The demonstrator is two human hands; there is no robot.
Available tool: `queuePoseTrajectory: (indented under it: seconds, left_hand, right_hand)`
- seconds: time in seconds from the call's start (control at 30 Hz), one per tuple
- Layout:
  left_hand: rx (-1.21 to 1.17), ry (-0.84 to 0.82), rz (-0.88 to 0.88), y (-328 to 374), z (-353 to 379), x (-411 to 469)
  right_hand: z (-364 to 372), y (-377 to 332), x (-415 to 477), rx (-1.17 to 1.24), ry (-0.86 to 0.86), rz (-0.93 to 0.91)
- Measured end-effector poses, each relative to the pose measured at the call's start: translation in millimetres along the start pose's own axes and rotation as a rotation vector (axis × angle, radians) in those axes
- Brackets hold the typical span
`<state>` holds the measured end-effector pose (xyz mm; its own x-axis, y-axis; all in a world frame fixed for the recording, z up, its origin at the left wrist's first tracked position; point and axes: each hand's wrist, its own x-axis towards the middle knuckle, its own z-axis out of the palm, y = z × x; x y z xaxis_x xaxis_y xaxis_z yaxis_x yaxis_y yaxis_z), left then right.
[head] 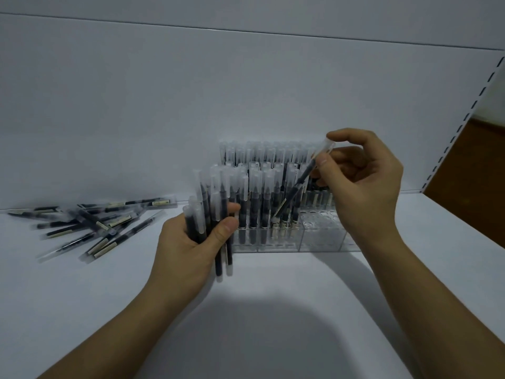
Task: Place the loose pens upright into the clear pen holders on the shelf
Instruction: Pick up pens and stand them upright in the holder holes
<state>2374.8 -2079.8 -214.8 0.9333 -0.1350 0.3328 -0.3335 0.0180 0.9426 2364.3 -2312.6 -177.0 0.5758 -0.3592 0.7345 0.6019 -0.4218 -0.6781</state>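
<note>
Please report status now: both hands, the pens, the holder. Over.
Left hand grips bundle of pens. Right hand pinches single pen, tilted, lower end at holder. Loose pens lie on shelf, left; nothing blocks holder's empty holes.

Your head-worn wide-angle camera looks forward and down onto the white shelf [273, 310], close enough that both your forearms fill the lower frame. It faces the back wall [191, 91] squarely, with the clear pen holders [322, 236] near centre, just behind your left hand [188, 242] and right hand [366, 181].
</note>
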Motion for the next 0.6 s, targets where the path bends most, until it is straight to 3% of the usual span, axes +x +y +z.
queuePoseTrajectory:
  seconds: [0.6]
  left_hand:
    - [0.04,0.006,0.01,-4.4,-2.7,2.4]
  right_hand:
    - [6.4,14.3,-6.3,-0.138,-0.157,-0.108]
